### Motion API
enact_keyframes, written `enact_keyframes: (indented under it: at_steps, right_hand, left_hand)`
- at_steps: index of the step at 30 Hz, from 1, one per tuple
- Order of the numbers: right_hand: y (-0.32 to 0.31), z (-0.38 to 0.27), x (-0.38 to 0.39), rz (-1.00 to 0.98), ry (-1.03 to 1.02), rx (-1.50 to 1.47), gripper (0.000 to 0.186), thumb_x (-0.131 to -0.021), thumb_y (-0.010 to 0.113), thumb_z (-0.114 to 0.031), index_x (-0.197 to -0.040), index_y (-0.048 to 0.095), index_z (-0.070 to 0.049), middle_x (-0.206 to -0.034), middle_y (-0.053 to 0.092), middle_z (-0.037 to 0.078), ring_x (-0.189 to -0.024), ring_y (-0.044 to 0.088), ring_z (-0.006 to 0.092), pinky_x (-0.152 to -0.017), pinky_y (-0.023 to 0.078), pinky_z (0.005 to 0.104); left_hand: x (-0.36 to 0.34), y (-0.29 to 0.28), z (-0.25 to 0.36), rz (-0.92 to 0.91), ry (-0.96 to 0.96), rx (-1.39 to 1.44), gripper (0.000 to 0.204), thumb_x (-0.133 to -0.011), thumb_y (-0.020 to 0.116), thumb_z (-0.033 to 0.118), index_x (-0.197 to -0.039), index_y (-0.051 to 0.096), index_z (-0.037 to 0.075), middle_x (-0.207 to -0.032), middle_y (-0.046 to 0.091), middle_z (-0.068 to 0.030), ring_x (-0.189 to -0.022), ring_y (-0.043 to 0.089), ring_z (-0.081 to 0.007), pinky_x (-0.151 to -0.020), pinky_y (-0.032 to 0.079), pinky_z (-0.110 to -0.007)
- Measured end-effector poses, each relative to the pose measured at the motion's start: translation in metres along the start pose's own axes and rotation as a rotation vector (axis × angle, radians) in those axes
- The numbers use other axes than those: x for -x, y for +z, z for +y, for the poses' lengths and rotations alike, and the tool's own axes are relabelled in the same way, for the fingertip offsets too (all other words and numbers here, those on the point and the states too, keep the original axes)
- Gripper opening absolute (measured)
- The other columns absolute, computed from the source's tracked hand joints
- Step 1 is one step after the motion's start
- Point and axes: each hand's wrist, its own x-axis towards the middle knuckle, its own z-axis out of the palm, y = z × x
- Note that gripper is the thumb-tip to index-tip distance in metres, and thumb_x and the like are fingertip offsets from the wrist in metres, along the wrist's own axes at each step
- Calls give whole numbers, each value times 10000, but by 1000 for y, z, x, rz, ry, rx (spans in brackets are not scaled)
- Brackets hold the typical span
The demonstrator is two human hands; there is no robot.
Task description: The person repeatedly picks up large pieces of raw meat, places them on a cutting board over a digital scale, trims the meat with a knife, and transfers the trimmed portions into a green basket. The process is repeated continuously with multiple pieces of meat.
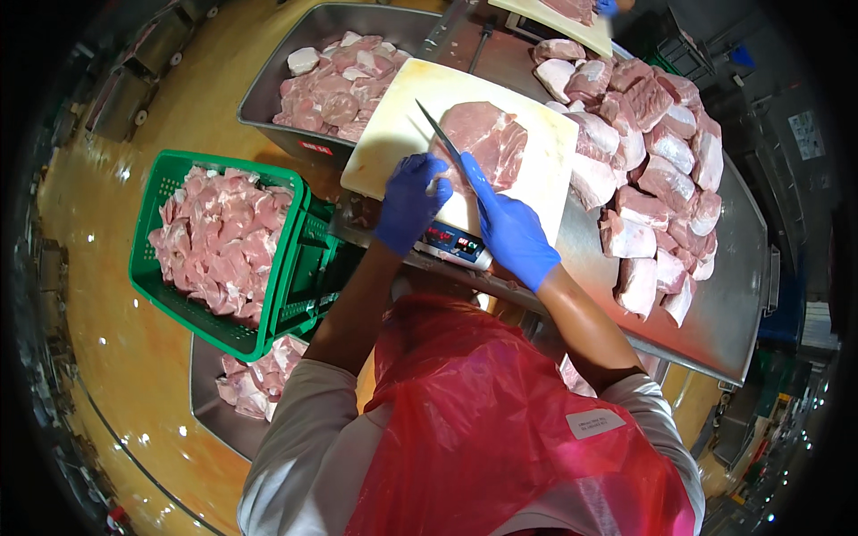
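My right hand [514,232], in a blue glove, grips a knife [438,125] whose blade points toward the back left over a flat slice of pink meat [492,143]. The slice lies on a cream cutting board [550,161], which rests on a scale with a lit display [451,241]. My left hand [411,196], also gloved, is curled at the near left edge of the slice, left of the knife; what its fingers hold is too small to make out.
A steel table [688,330] carries many meat chunks [661,170] at right. Steel bins [259,107] [219,424] and a green crate [152,232] hold meat pieces at left. Beyond, another board [590,36] has meat and a co-worker's gloved hand [608,7]. Yellowish floor [107,339] surrounds them.
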Motion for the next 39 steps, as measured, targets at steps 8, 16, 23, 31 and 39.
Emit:
enact_keyframes:
  at_steps: [8, 16, 23, 31, 39]
  right_hand:
    - [7, -15, -10, -132, 69, 84, 881, -879, 532, -11, -1620, 141, -281, -860, 682, 223, -754, 676, 416, -674, 531, 515]
    - [-66, -4, 107, -563, 235, 349, 915, -879, 548, -12, -1622, 102, -306, -835, 671, 223, -735, 675, 427, -678, 544, 510]
    - [-35, -41, 16, -288, 170, 109, 907, -875, 561, -8, -1620, 113, -267, -897, 680, 267, -794, 675, 450, -721, 532, 531]
    - [8, -25, -1, -230, 82, 140, 895, -867, 511, 46, -1619, 131, -257, -989, 678, 271, -862, 689, 428, -731, 542, 507]
    - [-64, 58, 135, -375, 97, 306, 807, -910, 602, -48, -1583, 280, -356, -777, 599, 184, -663, 636, 386, -661, 532, 476]
  left_hand:
    - [16, 17, -5, 223, 175, -21, 346, -803, 735, 83, -1116, 589, 82, -998, 606, -115, -957, 617, -333, -777, 530, -444]
    - [6, -26, -15, 25, -337, 233, 158, -821, 723, 171, -923, 674, 61, -970, 675, -164, -806, 658, -350, -753, 540, -445]
    - [-4, -6, 0, -1, -235, 17, 164, -800, 710, 145, -796, 613, 14, -777, 625, -204, -778, 628, -420, -710, 510, -501]
    - [6, -2, -2, 46, -221, -51, 192, -783, 676, 169, -712, 556, 35, -714, 594, -189, -687, 597, -406, -632, 468, -497]
    - [30, -154, -51, 514, -587, 76, 238, -785, 782, 173, -881, 670, -13, -812, 674, -125, -725, 647, -217, -685, 539, -350]
